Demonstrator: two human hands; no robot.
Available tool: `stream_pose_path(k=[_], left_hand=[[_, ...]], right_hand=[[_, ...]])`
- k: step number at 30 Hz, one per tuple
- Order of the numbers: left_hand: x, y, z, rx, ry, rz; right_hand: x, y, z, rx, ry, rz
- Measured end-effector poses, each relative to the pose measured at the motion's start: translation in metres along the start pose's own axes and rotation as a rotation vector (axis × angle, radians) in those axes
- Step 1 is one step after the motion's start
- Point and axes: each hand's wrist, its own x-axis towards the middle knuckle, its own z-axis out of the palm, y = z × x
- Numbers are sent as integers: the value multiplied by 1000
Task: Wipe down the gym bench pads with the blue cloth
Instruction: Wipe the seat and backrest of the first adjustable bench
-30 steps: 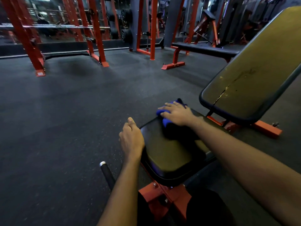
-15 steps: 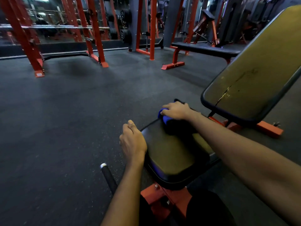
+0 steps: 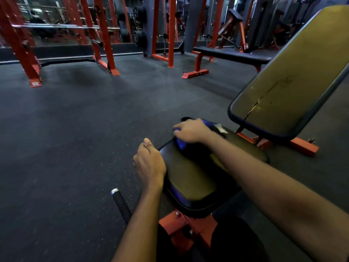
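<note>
The left hand (image 3: 149, 163) is curled into a loose fist against the left edge of the seat pad (image 3: 192, 178) and holds nothing visible. The wiping of the seat looks under way. At its far end the right hand (image 3: 190, 132) curls its fingers over the bunched blue cloth (image 3: 181, 143), pressing it down. Next, probably, comes a firm pull toward the near end, then the cracked, inclined back pad (image 3: 292, 76) to the right.

We see a dark, speckled rubber floor (image 3: 75, 138) spreading wide under dim light. Red rack uprights (image 3: 105, 38) stand along the far side with a barbell (image 3: 62, 26) across them. Black weight plates (image 3: 140, 37) hang near a grey pillar (image 3: 192, 21), and a flat bench (image 3: 232, 54) on red legs stands just beside it.
</note>
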Motion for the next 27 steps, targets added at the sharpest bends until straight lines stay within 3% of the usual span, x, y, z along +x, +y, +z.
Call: stream_pose_path(k=[2, 4, 9, 14, 21, 24, 27], left_hand=[[0, 0, 0, 2, -7, 2], [0, -1, 0, 13, -7, 9], [1, -4, 2, 16, -8, 17], [0, 1, 1, 15, -8, 17], [5, -3, 3, 42, -23, 8], [4, -3, 5, 43, -19, 11], [2, -3, 3, 34, -16, 23]], right_hand=[[-17, -21, 8, 27, 97, -177], [-22, -6, 6, 111, 62, -222], [11, 96, 2, 332, -80, 166], [17, 112, 9, 313, -59, 270], [-24, 22, 11, 142, 103, -107], [-23, 39, 4, 219, 62, -122], [-8, 78, 3, 347, -9, 49]])
